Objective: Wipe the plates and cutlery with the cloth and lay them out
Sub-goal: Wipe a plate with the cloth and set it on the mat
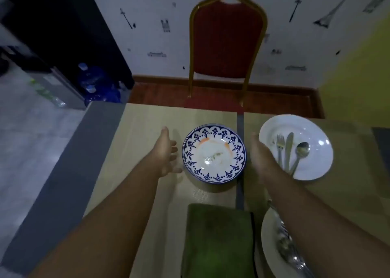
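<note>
A blue-patterned plate (214, 153) with orange and pale food smears sits mid-table on a beige placemat (143, 125). My left hand (166, 151) hovers just left of it, fingers spread, holding nothing. My right hand (258, 151) is just right of its rim, fingers straight, also empty. A white plate (312, 134) at right carries a fork (280, 149), a knife (288, 149) and a spoon (300, 153). A folded green cloth (219, 239) lies near me. Another white plate (269, 242) with cutlery (289, 250) sits at bottom right, partly under my right forearm.
A red chair with a gold frame (226, 43) stands at the table's far side. The table's left edge (63, 172) drops to a tiled floor. Blue water bottles (95, 83) stand on the floor at far left.
</note>
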`<state>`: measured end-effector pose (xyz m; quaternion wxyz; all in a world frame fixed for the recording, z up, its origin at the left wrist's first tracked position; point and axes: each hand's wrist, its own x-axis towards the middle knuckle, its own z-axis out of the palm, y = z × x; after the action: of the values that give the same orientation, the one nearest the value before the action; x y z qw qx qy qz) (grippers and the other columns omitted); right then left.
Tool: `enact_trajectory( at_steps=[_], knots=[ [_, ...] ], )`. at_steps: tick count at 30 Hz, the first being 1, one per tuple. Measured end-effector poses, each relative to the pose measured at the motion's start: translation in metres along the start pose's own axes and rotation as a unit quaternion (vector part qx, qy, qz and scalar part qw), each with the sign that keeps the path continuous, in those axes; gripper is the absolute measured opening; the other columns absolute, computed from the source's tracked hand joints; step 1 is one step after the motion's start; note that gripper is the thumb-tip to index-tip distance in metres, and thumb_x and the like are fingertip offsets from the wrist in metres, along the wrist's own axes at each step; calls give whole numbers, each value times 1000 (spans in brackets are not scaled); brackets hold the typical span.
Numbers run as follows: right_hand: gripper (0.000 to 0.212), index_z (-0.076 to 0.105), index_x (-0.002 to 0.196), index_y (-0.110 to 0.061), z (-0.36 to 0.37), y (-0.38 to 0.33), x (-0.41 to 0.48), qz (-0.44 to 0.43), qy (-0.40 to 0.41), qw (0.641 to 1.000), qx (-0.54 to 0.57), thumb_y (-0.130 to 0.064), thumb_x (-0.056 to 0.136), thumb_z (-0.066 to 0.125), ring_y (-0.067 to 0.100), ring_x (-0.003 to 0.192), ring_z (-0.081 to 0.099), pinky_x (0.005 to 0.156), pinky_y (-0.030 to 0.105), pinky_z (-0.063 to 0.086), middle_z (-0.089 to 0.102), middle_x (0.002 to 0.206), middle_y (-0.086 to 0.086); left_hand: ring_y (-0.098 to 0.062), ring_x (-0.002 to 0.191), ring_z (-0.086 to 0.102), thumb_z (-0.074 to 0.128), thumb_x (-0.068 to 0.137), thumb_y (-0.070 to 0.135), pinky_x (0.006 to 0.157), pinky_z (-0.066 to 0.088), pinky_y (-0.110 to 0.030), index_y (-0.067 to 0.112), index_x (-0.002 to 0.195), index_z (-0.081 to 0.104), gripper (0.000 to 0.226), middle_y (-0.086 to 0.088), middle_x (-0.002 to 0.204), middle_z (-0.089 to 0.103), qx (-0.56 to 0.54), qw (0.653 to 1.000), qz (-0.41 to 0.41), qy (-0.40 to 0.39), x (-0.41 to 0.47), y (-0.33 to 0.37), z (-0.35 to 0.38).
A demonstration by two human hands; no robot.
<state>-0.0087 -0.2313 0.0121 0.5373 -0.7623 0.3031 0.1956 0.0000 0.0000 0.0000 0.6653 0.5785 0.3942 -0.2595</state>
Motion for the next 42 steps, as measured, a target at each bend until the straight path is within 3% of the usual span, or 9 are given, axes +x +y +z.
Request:
enact_trajectory(
  at_steps=[2, 4, 6, 10, 14, 23, 30, 36, 42],
  knots=[
    [70, 39, 139, -18, 0, 1, 14, 45, -10, 996, 73, -65, 92, 17, 21, 117, 48, 103, 45, 38, 51, 133, 6, -37, 142, 39, 18, 95, 75, 103, 41, -69, 5, 155, 31, 94, -17, 155, 40, -16, 999, -30, -26, 11, 3, 1],
    [75, 33, 142, -19, -2, 2, 22, 64, -38, 991, 107, -70, 89, 16, 17, 111, 49, 100, 47, 41, 47, 138, 5, -35, 128, 52, 15, 95, 76, 98, 46, -68, 3, 151, 38, 95, -17, 142, 51, -23, 997, -41, -53, 19, 6, 3],
    [83, 36, 141, -21, -1, 2, 28, 86, -53, 989, 109, -77, 83, 17, 15, 108, 50, 92, 45, 45, 49, 137, 2, -34, 117, 58, 14, 95, 76, 94, 49, -67, 4, 144, 47, 93, -16, 130, 58, -10, 997, -40, -61, 23, 8, 6],
    [87, 40, 139, -23, -3, 0, 36, 92, -67, 988, 100, -82, 78, 18, 16, 110, 48, 94, 48, 46, 51, 134, 0, -33, 117, 57, 16, 96, 75, 85, 53, -61, 8, 149, 41, 89, -14, 135, 57, 17, 998, -41, -53, 30, 11, 7],
    [85, 42, 138, -24, -2, -1, 37, 87, -73, 989, 94, -81, 80, 17, 15, 105, 50, 90, 47, 47, 54, 128, -1, -30, 105, 60, 17, 98, 71, 80, 55, -57, 9, 133, 54, 80, -11, 119, 61, 48, 996, -38, -61, 31, 12, 11],
    [66, 50, 120, -25, 0, 0, 29, 61, -78, 990, 100, -72, 88, 17, 1, 81, 48, 91, 45, 43, 58, 97, -12, -23, 91, 58, 16, 104, 63, 97, 48, -61, 18, 103, 59, 62, -3, 100, 61, 76, 995, -22, -68, 19, 10, 22],
    [65, 57, 108, -24, -3, -5, 14, 43, -78, 990, 107, -71, 88, 17, 1, 78, 47, 93, 42, 41, 56, 86, -12, -29, 99, 60, 25, 102, 64, 76, 57, -54, 21, 126, 52, 56, -11, 115, 59, 39, 997, -11, -60, 1, 12, 12],
    [73, 66, 102, -24, -16, -12, -14, -3, -101, 989, 111, -76, 84, 18, 12, 97, 56, 98, 44, 43, 64, 107, -1, -43, 105, 69, 27, 104, 57, 84, 55, -68, 23, 124, 54, 47, -24, 117, 67, 7, 997, 8, -73, -34, -2, -9],
    [67, 66, 87, -27, -22, -10, -60, -58, -139, 987, 52, -70, 89, 14, 11, 86, 61, 77, 33, 47, 70, 77, -8, -37, 95, 72, 48, 104, 28, 77, 60, -60, 19, 129, 54, 27, -22, 119, 69, 24, 996, 53, -68, -86, -43, -30]
  ],
)
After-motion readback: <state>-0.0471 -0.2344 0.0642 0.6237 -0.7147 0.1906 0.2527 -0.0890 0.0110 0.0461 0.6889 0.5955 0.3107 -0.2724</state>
